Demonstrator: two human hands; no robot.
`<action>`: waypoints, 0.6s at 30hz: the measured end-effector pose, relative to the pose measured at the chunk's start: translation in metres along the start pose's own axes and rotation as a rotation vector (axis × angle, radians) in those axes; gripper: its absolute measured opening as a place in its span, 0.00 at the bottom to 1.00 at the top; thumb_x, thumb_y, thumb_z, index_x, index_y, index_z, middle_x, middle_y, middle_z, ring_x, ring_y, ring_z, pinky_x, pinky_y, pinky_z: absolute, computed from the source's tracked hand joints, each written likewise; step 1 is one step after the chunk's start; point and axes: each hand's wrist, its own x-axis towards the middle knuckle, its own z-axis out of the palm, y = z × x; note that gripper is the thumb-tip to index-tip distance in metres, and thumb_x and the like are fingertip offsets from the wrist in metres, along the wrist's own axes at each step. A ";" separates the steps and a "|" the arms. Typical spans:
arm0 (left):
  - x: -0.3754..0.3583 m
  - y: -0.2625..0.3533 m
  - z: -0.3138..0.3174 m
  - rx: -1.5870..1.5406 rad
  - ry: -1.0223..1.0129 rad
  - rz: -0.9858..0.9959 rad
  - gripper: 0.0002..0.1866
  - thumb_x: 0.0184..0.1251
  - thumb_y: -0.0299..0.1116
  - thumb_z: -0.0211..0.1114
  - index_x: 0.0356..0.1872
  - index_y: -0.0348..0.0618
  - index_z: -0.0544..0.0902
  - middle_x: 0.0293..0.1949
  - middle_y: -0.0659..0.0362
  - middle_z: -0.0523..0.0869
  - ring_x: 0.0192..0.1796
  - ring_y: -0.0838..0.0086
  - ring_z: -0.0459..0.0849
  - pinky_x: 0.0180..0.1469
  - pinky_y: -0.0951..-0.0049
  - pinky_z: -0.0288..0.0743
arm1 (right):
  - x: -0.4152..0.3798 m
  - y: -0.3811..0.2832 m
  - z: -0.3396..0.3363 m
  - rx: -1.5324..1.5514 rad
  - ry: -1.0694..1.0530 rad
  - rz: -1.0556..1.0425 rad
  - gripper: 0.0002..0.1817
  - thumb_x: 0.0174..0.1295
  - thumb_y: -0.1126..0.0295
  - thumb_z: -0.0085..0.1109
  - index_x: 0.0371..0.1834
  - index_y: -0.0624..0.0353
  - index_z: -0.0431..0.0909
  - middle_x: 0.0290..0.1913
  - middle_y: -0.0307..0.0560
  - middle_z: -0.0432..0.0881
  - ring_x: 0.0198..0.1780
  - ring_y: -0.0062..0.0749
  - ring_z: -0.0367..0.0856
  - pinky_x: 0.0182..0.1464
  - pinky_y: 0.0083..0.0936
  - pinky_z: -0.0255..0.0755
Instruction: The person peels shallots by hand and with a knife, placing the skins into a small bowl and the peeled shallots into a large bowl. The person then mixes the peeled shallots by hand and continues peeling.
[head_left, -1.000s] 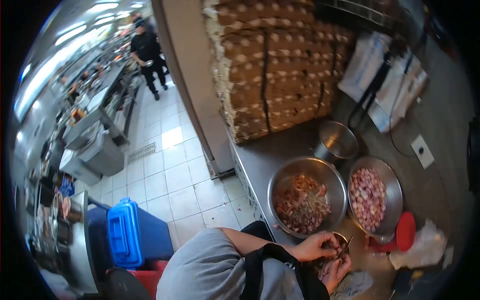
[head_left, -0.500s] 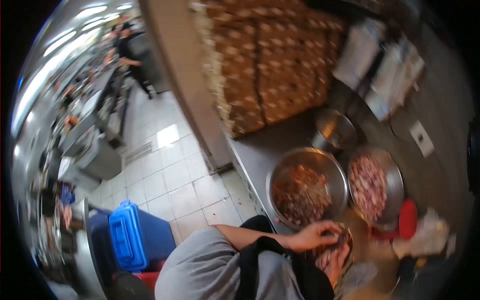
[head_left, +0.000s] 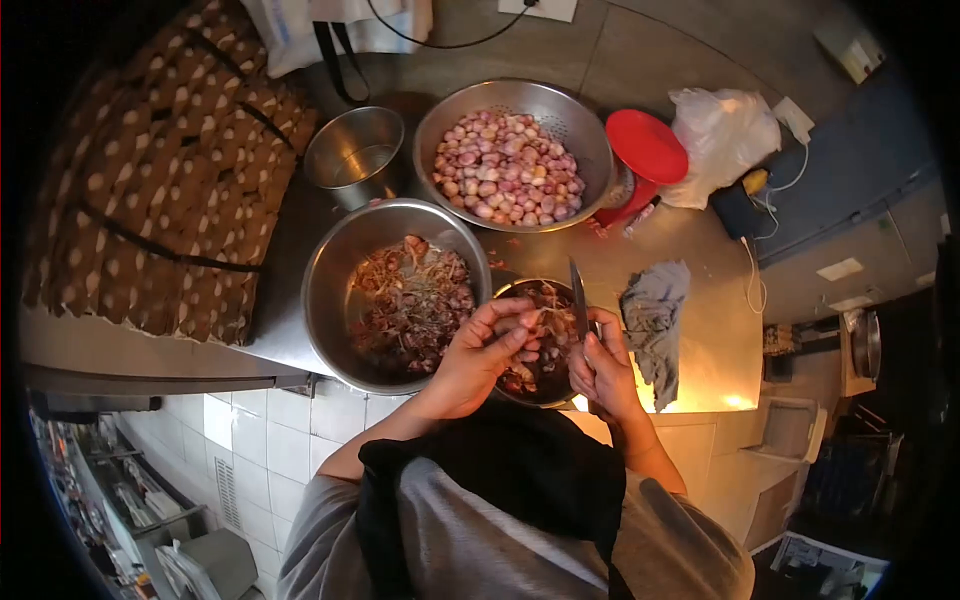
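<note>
The small bowl (head_left: 541, 403) sits on the worktop (head_left: 715, 345) and serves as reference; it contains dark reddish pieces and skins. The left hand (head_left: 478, 356) is above its left side, fingertips pressed together and pinching a small pale piece (head_left: 534, 318), partly hidden by the fingers. The right hand (head_left: 606, 372), at its right side, is closed round the knife (head_left: 579, 297), blade pointing away from the person. Left of the small bowl is a large steel bowl (head_left: 327, 340) of skins and stringy scraps. Beyond it is a perforated bowl (head_left: 592, 145) full of pink-and-white bulbs (head_left: 510, 170). A crumpled grey cloth (head_left: 655, 325) lies to its right. Beyond and to the right stands a red-topped item (head_left: 646, 146), near a plastic bag (head_left: 722, 140).
</note>
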 end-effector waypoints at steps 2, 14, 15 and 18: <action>0.003 0.000 0.003 -0.034 0.017 -0.017 0.12 0.63 0.27 0.54 0.49 0.44 0.72 0.44 0.64 0.77 0.43 0.78 0.76 0.46 0.77 0.71 | -0.003 -0.001 0.001 -0.048 0.035 -0.024 0.21 0.66 0.66 0.41 0.61 0.48 0.53 0.16 0.33 0.57 0.15 0.14 0.54 0.16 0.11 0.51; 0.025 -0.034 0.006 0.345 0.167 0.124 0.07 0.63 0.29 0.56 0.40 0.40 0.71 0.38 0.63 0.75 0.44 0.79 0.73 0.49 0.77 0.66 | -0.016 0.004 -0.017 -0.191 0.002 -0.063 0.22 0.66 0.67 0.37 0.64 0.56 0.54 0.14 0.35 0.57 0.13 0.15 0.51 0.14 0.12 0.47; 0.028 -0.039 0.003 0.503 0.162 0.223 0.07 0.62 0.29 0.56 0.40 0.40 0.71 0.38 0.63 0.75 0.44 0.79 0.73 0.49 0.78 0.66 | -0.018 0.003 -0.018 -0.197 0.001 -0.056 0.22 0.66 0.67 0.37 0.64 0.57 0.54 0.13 0.35 0.57 0.13 0.15 0.51 0.14 0.12 0.47; 0.028 -0.033 -0.001 0.650 0.158 0.165 0.08 0.62 0.30 0.57 0.40 0.44 0.71 0.40 0.63 0.76 0.45 0.81 0.74 0.42 0.81 0.68 | -0.022 0.003 -0.021 -0.196 0.007 -0.059 0.22 0.66 0.67 0.37 0.63 0.59 0.55 0.14 0.35 0.57 0.13 0.15 0.51 0.14 0.12 0.47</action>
